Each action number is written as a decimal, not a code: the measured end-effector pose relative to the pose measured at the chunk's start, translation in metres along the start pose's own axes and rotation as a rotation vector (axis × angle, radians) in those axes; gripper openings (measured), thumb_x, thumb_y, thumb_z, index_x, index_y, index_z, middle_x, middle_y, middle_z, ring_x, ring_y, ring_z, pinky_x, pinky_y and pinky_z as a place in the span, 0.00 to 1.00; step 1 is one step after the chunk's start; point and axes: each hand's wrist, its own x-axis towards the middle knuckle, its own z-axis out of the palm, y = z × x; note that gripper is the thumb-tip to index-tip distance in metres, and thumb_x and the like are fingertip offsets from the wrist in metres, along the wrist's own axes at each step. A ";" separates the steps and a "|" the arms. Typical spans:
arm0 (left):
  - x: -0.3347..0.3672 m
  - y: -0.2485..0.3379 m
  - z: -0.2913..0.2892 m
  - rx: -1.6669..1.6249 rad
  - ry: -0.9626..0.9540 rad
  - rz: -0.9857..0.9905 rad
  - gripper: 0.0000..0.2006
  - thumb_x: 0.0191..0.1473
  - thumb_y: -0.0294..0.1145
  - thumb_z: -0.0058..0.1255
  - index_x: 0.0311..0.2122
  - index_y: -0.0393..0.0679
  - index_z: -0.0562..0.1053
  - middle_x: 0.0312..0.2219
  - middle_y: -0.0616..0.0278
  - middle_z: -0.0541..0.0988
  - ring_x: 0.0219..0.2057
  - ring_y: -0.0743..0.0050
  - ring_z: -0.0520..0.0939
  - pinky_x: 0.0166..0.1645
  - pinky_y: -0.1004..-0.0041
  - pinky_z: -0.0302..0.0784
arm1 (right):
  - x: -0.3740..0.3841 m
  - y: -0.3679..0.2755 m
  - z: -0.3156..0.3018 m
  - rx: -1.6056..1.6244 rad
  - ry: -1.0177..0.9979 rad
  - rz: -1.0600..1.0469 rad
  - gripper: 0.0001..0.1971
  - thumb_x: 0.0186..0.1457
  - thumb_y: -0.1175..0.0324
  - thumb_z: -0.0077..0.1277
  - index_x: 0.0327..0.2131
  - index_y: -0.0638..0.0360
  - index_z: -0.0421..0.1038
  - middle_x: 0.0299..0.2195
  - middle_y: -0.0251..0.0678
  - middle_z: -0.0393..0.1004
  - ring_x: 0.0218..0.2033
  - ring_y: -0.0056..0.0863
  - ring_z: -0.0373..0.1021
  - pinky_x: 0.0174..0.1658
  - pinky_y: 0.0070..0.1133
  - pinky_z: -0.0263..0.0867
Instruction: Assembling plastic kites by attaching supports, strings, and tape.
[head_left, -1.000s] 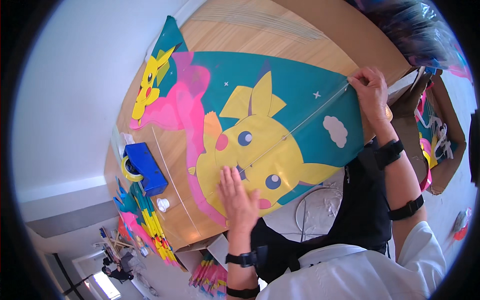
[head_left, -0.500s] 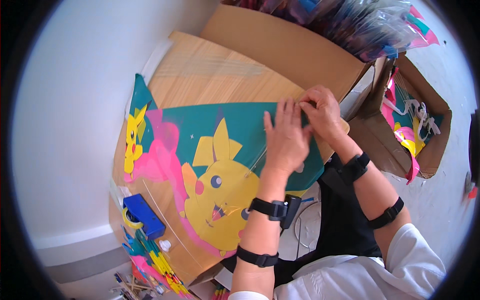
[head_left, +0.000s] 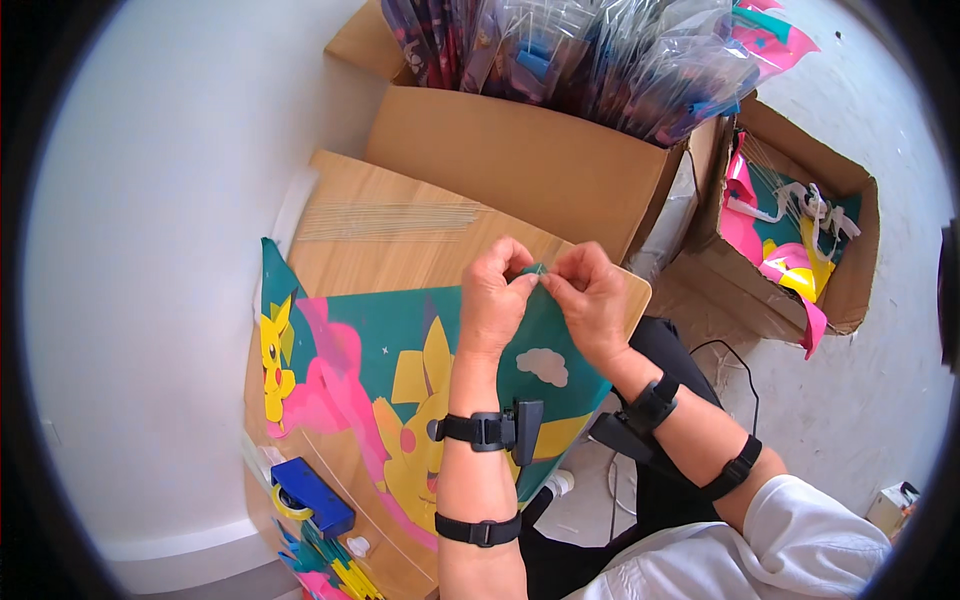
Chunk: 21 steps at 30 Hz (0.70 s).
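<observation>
A green and pink kite [head_left: 380, 325] with a big yellow cartoon figure and a white cloud lies spread on a wood-grain table [head_left: 350, 175]. My left hand [head_left: 492, 300] pinches the kite's upper green corner with thumb and bent fingers. Close beside it, my right hand [head_left: 590, 300] grips the same corner, the fingertips of both hands almost meeting. A bit of green material shows between them; any finer detail there is too small to make out. My left forearm covers part of the yellow figure.
Thin pale rods [head_left: 390, 222] lie at the table's far side. A blue tape dispenser [head_left: 315, 497] sits left, near folded colourful pieces [head_left: 330, 565]. Behind stands a cardboard box [head_left: 510, 140] of plastic-wrapped packages; an open box [head_left: 760, 280] with kite parts is on the right.
My left hand, which lay flat with fingers stretched on the kite, now pinches its corner beside my right hand. The view has shifted, showing more of the boxes.
</observation>
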 end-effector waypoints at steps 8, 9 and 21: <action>-0.001 0.003 -0.001 -0.010 -0.049 -0.025 0.09 0.42 0.17 0.53 0.32 0.35 0.77 0.23 0.65 0.78 0.25 0.85 0.74 0.31 0.82 0.70 | -0.005 0.002 0.000 -0.205 -0.006 -0.177 0.05 0.49 0.77 0.51 0.32 0.64 0.73 0.23 0.42 0.73 0.26 0.31 0.71 0.31 0.22 0.65; -0.001 0.003 -0.002 0.006 -0.063 -0.029 0.09 0.42 0.17 0.53 0.32 0.35 0.77 0.23 0.65 0.78 0.25 0.85 0.74 0.30 0.82 0.70 | -0.004 0.001 -0.001 -0.253 -0.018 -0.201 0.05 0.48 0.76 0.51 0.31 0.64 0.73 0.24 0.43 0.73 0.27 0.33 0.71 0.31 0.24 0.65; -0.004 0.004 -0.014 0.134 -0.224 0.037 0.05 0.40 0.22 0.55 0.24 0.36 0.71 0.18 0.63 0.70 0.23 0.77 0.68 0.28 0.73 0.65 | 0.014 -0.030 -0.017 -0.221 -0.453 0.200 0.14 0.54 0.63 0.49 0.25 0.67 0.71 0.16 0.27 0.63 0.21 0.17 0.60 0.23 0.20 0.56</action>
